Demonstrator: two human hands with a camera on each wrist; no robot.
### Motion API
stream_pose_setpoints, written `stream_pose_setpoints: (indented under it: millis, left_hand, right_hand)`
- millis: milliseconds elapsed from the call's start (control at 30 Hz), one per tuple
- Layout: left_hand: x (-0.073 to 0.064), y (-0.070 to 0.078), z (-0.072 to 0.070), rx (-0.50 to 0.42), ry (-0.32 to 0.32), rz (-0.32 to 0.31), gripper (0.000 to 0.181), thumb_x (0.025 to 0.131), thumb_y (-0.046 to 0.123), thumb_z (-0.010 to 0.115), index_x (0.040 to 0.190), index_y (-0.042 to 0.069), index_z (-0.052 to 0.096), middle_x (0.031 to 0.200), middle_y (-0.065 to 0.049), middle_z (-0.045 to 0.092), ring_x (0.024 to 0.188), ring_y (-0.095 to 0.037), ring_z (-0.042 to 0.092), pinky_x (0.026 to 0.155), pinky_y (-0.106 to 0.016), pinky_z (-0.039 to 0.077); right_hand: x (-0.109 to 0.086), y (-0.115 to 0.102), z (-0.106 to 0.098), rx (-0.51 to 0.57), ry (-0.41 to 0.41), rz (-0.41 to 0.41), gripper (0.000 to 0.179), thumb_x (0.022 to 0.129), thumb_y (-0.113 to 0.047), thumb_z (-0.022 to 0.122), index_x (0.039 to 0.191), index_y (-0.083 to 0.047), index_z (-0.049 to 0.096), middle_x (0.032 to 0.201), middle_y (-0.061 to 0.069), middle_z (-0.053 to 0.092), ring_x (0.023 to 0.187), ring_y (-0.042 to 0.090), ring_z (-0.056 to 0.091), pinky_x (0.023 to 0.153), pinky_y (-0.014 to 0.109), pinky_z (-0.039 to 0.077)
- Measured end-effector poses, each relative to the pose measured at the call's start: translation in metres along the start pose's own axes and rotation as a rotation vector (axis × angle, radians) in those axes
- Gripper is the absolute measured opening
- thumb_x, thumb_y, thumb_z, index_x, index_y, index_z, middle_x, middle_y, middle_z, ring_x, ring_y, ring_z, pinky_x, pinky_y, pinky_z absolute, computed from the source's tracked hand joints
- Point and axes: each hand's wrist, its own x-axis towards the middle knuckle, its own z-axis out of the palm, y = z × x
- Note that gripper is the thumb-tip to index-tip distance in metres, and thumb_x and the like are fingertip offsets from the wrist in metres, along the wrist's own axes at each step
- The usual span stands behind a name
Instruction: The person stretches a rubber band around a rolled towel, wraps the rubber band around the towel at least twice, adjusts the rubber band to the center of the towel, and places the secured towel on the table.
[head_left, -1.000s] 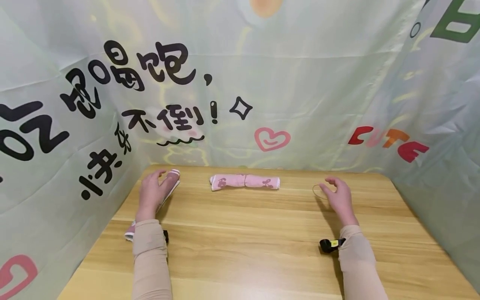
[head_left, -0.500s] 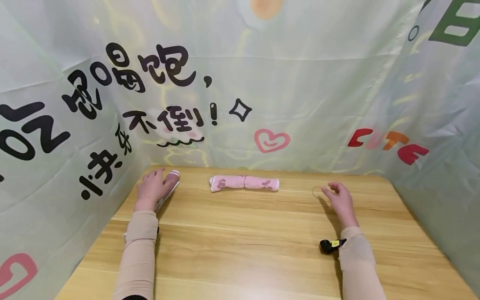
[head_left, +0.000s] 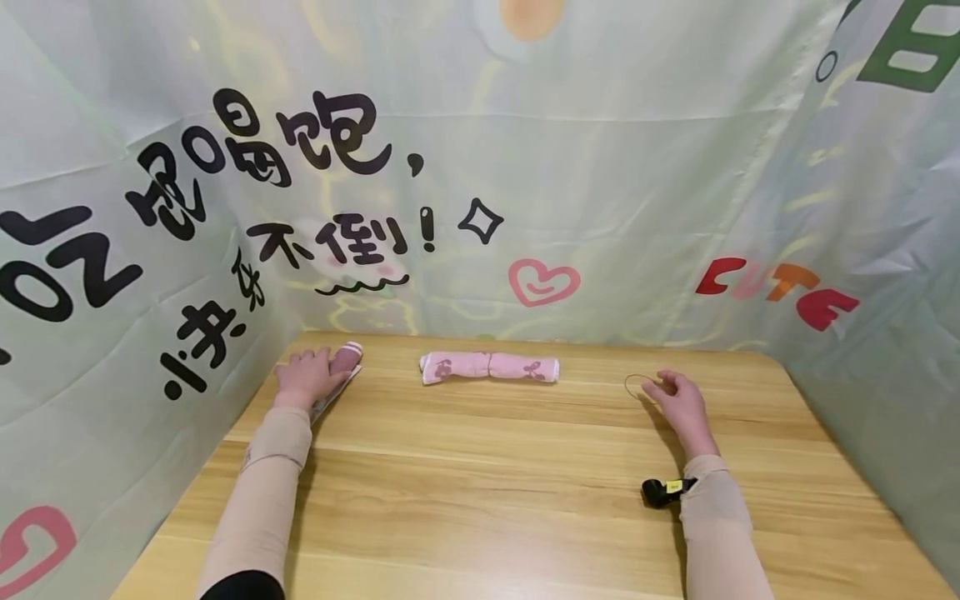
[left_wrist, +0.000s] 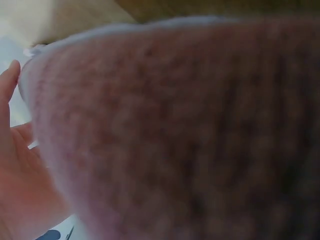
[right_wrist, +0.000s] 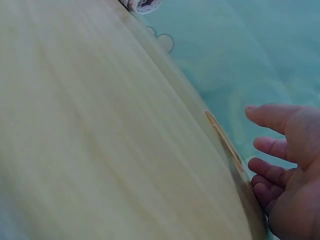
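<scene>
A mauve rolled towel (head_left: 345, 358) with white edging lies at an angle on the left of the table. My left hand (head_left: 303, 379) rests over it, thumb at its right side, hiding much of it. In the left wrist view the towel (left_wrist: 150, 125) is close and blurred, and fingers of the left hand (left_wrist: 25, 180) reach along its end, fairly straight. On the right, a thin rubber band (head_left: 637, 385) lies on the table beside my right hand (head_left: 681, 408). The right wrist view shows that hand (right_wrist: 295, 175) loosely bent, with the rubber band (right_wrist: 225, 142) outside its fingers.
A pink rolled towel (head_left: 491, 366), cinched at its middle, lies between the hands near the back edge of the wooden table (head_left: 487, 483). A printed cloth (head_left: 637, 167) hangs behind and at both sides. A black wrist camera (head_left: 660, 493) sits under the right sleeve.
My left hand has lowered onto the mauve towel, and its forearm has swung left. My right hand has come down slightly beside the rubber band. Both towels stay put.
</scene>
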Motion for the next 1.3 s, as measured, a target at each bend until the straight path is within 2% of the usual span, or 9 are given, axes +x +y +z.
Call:
stream_pose_setpoints:
  millis: [200, 400, 533, 733, 867, 1033, 1300]
  left_hand:
    - [0.003, -0.002, 0.002, -0.022, -0.051, -0.034, 0.07, 0.091, 0.056, 0.054, 0.13, -0.002, 0.05, 0.121, -0.032, 0.056, 0.109, -0.052, 0.051, 0.083, -0.069, 0.041]
    - [0.004, 0.001, -0.001, -0.05, -0.124, -0.036, 0.063, 0.091, 0.05, 0.057, 0.121, -0.006, 0.057, 0.115, -0.033, 0.06, 0.101, -0.052, 0.057, 0.077, -0.065, 0.045]
    - [0.003, 0.003, -0.003, -0.066, -0.154, -0.022, 0.055, 0.09, 0.046, 0.061, 0.113, -0.004, 0.06, 0.108, -0.029, 0.062, 0.093, -0.045, 0.058, 0.075, -0.061, 0.047]
    - [0.002, 0.008, -0.007, -0.112, -0.19, 0.009, 0.038, 0.086, 0.04, 0.067, 0.096, 0.003, 0.062, 0.094, -0.021, 0.065, 0.079, -0.032, 0.057, 0.066, -0.048, 0.046]
    - [-0.003, 0.012, -0.011, -0.14, -0.217, 0.017, 0.035, 0.084, 0.035, 0.069, 0.095, 0.003, 0.06, 0.091, -0.017, 0.064, 0.076, -0.028, 0.056, 0.066, -0.042, 0.044]
    - [-0.01, 0.018, -0.014, -0.168, -0.238, 0.024, 0.035, 0.083, 0.03, 0.071, 0.097, 0.001, 0.059, 0.091, -0.017, 0.063, 0.077, -0.027, 0.056, 0.067, -0.042, 0.045]
    - [-0.015, 0.023, -0.014, -0.238, -0.266, 0.014, 0.041, 0.082, 0.026, 0.071, 0.108, -0.003, 0.059, 0.103, -0.022, 0.063, 0.088, -0.031, 0.058, 0.079, -0.048, 0.048]
  right_hand:
    - [0.0, 0.003, 0.0, -0.109, 0.038, -0.035, 0.056, 0.098, -0.026, 0.057, 0.137, 0.011, 0.044, 0.138, 0.035, 0.045, 0.128, 0.049, 0.039, 0.109, 0.057, 0.032]
    - [-0.001, 0.006, 0.001, -0.128, 0.092, 0.024, 0.048, 0.096, -0.024, 0.058, 0.131, 0.009, 0.052, 0.14, 0.035, 0.039, 0.134, 0.053, 0.023, 0.111, 0.059, 0.021]
    - [-0.001, 0.009, 0.002, -0.135, 0.119, 0.034, 0.044, 0.095, -0.022, 0.058, 0.126, 0.009, 0.055, 0.139, 0.035, 0.038, 0.134, 0.054, 0.021, 0.11, 0.059, 0.021]
    - [0.001, 0.012, 0.003, -0.163, 0.156, -0.009, 0.034, 0.093, -0.015, 0.059, 0.114, 0.012, 0.06, 0.128, 0.035, 0.046, 0.128, 0.052, 0.029, 0.109, 0.059, 0.018]
    - [0.001, 0.013, 0.004, -0.184, 0.161, -0.025, 0.027, 0.092, -0.012, 0.06, 0.103, 0.012, 0.063, 0.124, 0.035, 0.048, 0.126, 0.051, 0.031, 0.11, 0.059, 0.016]
    - [0.0, 0.012, 0.004, -0.186, 0.168, -0.031, 0.024, 0.09, -0.008, 0.06, 0.095, 0.015, 0.062, 0.124, 0.035, 0.046, 0.125, 0.052, 0.031, 0.11, 0.059, 0.015]
    - [0.0, 0.012, 0.004, -0.223, 0.137, -0.029, 0.025, 0.093, -0.008, 0.053, 0.096, 0.016, 0.06, 0.128, 0.036, 0.04, 0.127, 0.054, 0.026, 0.107, 0.059, 0.017]
